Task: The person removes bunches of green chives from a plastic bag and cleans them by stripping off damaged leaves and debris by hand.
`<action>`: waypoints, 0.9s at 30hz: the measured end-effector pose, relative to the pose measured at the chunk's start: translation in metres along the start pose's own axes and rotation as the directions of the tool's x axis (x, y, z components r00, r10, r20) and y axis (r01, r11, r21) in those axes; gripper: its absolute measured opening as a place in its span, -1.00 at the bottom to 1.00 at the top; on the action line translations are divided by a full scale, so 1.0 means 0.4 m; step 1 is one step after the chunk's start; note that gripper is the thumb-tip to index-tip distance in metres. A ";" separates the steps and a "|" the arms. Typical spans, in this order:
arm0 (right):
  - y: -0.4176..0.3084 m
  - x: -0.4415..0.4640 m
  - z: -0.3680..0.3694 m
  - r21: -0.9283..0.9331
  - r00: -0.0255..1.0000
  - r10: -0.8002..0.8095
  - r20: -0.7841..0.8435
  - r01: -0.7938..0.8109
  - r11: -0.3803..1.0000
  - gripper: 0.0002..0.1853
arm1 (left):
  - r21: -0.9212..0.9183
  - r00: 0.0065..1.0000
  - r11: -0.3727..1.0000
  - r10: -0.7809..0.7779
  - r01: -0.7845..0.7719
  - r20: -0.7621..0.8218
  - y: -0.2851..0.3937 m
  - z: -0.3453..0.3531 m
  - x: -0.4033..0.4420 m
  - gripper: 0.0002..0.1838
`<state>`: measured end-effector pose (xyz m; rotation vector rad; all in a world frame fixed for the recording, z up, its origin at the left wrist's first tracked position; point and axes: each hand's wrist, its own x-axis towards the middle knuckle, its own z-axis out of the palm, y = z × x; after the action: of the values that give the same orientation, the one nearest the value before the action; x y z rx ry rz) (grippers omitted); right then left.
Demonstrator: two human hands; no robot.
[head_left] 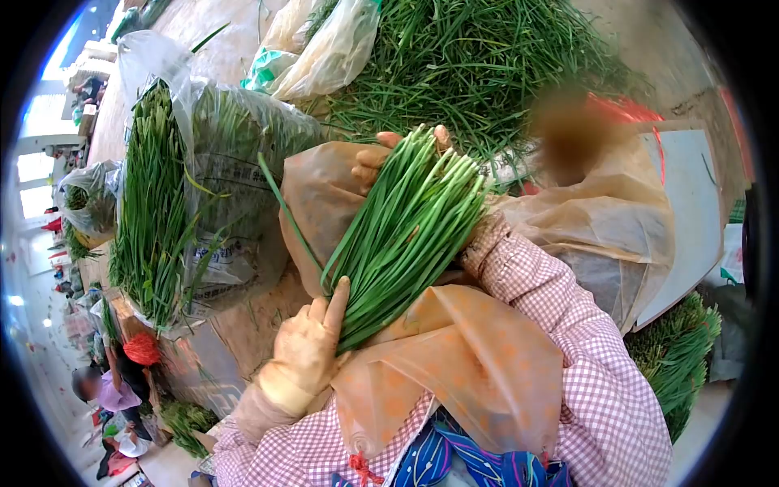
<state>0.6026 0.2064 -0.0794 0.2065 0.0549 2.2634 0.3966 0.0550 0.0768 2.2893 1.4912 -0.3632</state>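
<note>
A bundle of green garlic chives (pixel 406 235) slants across the middle in front of me, pale stem ends at the upper right and leaf tips lower left. My right hand (pixel 371 166) supports it from behind; its curled fingertips show past the upper edge, and the palm is hidden. At the leafy end, my left hand (pixel 304 349), in a cream glove, grips the lower side with its index finger laid along the leaves. An orange-tinted plastic apron (pixel 454 349) covers my lap. One loose leaf (pixel 288 211) sticks out to the left.
A large heap of loose chives (pixel 479 65) lies beyond my hands. At the left, a clear plastic bag (pixel 235 178) holds upright chives. More chives (pixel 673 349) stand at the right beside a pale board (pixel 686 211). A person in purple (pixel 118 390) is farther left.
</note>
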 end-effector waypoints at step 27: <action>-0.197 -0.033 0.295 -0.610 0.755 -0.300 -0.584 -0.164 0.775 -0.29 | -0.894 0.895 -0.290 0.391 0.341 0.215 0.058 -0.033 0.362 -0.11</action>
<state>0.6904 0.2435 0.0264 -0.9594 -0.3304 2.0288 0.4763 0.1708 0.0326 0.5772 0.6953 0.3613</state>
